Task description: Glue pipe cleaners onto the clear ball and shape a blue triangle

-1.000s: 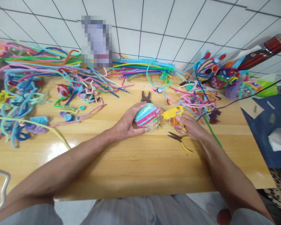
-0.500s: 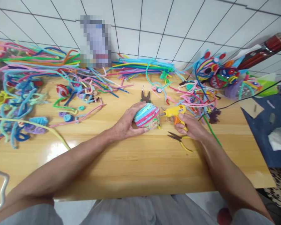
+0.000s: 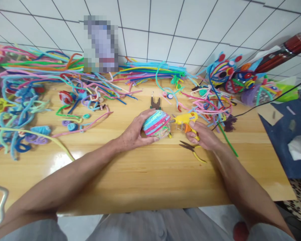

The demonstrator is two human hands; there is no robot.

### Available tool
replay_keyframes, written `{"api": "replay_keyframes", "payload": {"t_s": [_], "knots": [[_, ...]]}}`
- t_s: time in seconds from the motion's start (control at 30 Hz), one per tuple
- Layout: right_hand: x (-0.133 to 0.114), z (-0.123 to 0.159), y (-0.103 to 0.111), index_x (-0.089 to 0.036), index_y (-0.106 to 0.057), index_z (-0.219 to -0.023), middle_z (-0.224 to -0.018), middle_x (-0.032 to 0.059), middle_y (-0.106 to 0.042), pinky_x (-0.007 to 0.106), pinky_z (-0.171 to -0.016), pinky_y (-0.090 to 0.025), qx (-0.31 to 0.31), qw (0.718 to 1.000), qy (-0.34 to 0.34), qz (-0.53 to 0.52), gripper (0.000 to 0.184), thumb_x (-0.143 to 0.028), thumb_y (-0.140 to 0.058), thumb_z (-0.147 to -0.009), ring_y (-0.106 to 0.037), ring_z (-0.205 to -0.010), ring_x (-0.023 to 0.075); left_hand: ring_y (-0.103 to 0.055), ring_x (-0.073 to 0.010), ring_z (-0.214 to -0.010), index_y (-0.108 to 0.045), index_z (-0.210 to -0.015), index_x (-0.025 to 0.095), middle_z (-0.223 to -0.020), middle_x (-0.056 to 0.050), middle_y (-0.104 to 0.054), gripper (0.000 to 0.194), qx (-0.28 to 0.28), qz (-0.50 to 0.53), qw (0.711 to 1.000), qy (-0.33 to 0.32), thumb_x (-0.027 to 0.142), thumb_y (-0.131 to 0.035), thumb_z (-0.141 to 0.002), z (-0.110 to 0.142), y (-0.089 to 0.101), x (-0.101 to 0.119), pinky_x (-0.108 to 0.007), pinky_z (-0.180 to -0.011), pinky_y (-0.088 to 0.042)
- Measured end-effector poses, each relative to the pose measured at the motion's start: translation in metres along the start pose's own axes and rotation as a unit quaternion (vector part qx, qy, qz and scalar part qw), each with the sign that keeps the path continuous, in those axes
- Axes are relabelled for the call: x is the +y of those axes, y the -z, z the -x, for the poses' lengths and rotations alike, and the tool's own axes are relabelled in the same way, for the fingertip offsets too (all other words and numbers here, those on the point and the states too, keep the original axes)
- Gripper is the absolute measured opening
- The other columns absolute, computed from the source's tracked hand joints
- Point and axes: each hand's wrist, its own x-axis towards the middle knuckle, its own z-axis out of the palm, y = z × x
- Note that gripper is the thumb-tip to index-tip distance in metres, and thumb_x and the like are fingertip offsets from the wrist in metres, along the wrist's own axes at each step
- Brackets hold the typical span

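My left hand (image 3: 134, 132) is closed around the far and near sides of a rounded craft piece (image 3: 156, 123), striped in light blue, pink and green fuzzy strips, with a clear part at its right end. In my right hand (image 3: 201, 134) is a yellow hot glue gun (image 3: 186, 117) with an orange trigger. Its nozzle points left, close to the craft piece's right side; whether they touch I cannot tell. Yellow-handled pliers (image 3: 192, 149) lie below the glue gun. Behind the craft piece is a dark-jawed tool (image 3: 155, 102), its handles hidden.
Tangled pipe cleaners (image 3: 22, 103) cover the table's left side; a bundle (image 3: 153, 72) lies along the wall. More pipe cleaners (image 3: 210, 107) are at right, near finished craft figures (image 3: 222, 72) and a red flask (image 3: 291, 48). A black cord (image 3: 263, 102) crosses the right side.
The glue gun's nozzle was against the craft piece, moved right off it, then came slightly back left. My left hand keeps its hold on the piece, which has barely shifted.
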Motion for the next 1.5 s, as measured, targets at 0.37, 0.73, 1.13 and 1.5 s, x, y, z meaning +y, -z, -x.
{"api": "replay_keyframes", "payload": {"t_s": [0.37,0.73,1.13,1.5], "knots": [[0.0018,0.0010,-0.0004,-0.023,-0.051,-0.084,-0.054,-0.0103,-0.037,0.021,-0.042,-0.019,-0.017,1.000,-0.011,0.004,0.062,-0.071,-0.087,-0.070,-0.035,-0.042,0.0071,-0.045,-0.0379,-0.154,-0.029,-0.165,0.028,-0.164,-0.020,-0.043,0.096,-0.002,0.008,1.000,0.017,0.045,-0.083,-0.087,-0.0001,0.0012,0.0013,-0.060,-0.128,-0.039],[0.0023,-0.0023,0.0007,-0.025,-0.046,-0.082,-0.055,-0.0106,-0.035,0.019,-0.042,-0.016,-0.007,1.000,-0.026,0.003,0.061,-0.071,-0.084,-0.073,-0.034,-0.042,0.0068,-0.044,-0.0385,-0.155,-0.029,-0.165,0.029,-0.164,-0.020,-0.044,0.097,-0.003,0.005,1.000,0.004,0.046,-0.083,-0.086,0.0020,0.0004,-0.0007,-0.061,-0.127,-0.039],[-0.0016,0.0017,-0.0021,-0.023,-0.048,-0.083,-0.055,-0.0104,-0.039,0.018,-0.041,-0.019,-0.006,0.999,-0.045,-0.017,0.067,-0.073,-0.089,-0.066,-0.034,-0.042,0.0054,-0.044,-0.0381,-0.155,-0.028,-0.165,0.029,-0.164,-0.019,-0.043,0.096,0.001,0.006,1.000,0.003,0.046,-0.082,-0.088,0.0024,-0.0009,-0.0018,-0.060,-0.128,-0.039],[0.0007,0.0015,-0.0031,-0.022,-0.054,-0.087,-0.055,-0.0104,-0.038,0.018,-0.041,-0.019,-0.016,0.999,-0.043,0.008,0.066,-0.073,-0.089,-0.065,-0.034,-0.043,0.0055,-0.044,-0.0370,-0.155,-0.028,-0.165,0.028,-0.163,-0.020,-0.043,0.094,0.008,0.014,1.000,-0.009,0.043,-0.081,-0.089,0.0031,-0.0010,-0.0024,-0.058,-0.128,-0.039]]}}
